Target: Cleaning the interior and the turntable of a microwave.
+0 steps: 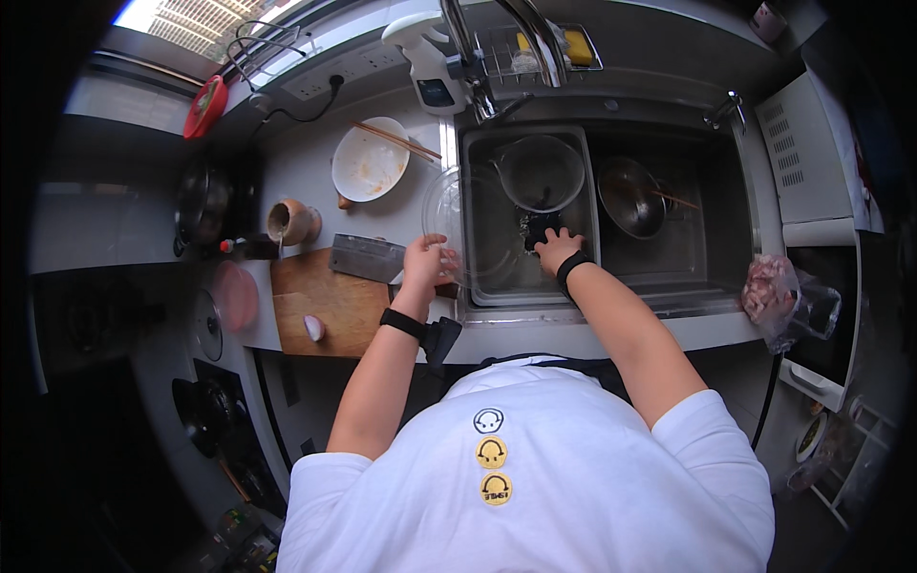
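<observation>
My left hand curls its fingers at the near rim of a clear round vessel, which overlaps the left edge of the sink. In the left basin, my right hand reaches down with fingers spread at a dark clump. Pale bits lie beside this clump; whether the fingertips grip any of it cannot be seen. Just behind it sits a clear bowl with a small dark piece inside. A cleaver lies left of my left hand, partly over a wooden cutting board.
A cut onion piece rests on the board. Behind are a white bowl with chopsticks and a wooden mortar. The faucet overhangs the sink. The right basin holds a metal bowl. Bagged meat lies right.
</observation>
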The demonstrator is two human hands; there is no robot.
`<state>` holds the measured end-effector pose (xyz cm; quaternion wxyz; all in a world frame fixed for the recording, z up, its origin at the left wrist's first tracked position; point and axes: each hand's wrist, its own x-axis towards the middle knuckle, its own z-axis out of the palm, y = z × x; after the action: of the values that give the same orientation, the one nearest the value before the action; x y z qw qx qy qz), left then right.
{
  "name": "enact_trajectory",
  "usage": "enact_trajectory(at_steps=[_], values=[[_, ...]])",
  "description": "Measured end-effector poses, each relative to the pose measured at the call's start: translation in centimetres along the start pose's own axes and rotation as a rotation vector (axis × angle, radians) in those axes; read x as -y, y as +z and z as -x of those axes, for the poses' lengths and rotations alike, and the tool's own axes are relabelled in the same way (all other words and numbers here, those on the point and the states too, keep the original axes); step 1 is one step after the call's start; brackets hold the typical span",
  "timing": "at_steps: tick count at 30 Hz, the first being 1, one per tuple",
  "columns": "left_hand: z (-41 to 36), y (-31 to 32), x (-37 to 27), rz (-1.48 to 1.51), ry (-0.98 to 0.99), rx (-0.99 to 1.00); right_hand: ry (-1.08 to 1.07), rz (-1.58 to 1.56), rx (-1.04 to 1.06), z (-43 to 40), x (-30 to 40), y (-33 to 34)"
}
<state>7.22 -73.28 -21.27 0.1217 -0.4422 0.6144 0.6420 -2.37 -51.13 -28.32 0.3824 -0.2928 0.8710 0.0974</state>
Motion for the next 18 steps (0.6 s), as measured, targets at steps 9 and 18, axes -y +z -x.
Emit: enact_trajectory(at_steps=[9,18], values=[[-0.3,0.2,0.2,-0.006,-0.019,0.006,-0.38,-0.823,-0.431,-3.6,2.9,1.3],[-0.8,-0.2,0.6,0.019,-0.004,0.016,-0.785,-0.79,-0.66,1.2,7.4,-1.5]])
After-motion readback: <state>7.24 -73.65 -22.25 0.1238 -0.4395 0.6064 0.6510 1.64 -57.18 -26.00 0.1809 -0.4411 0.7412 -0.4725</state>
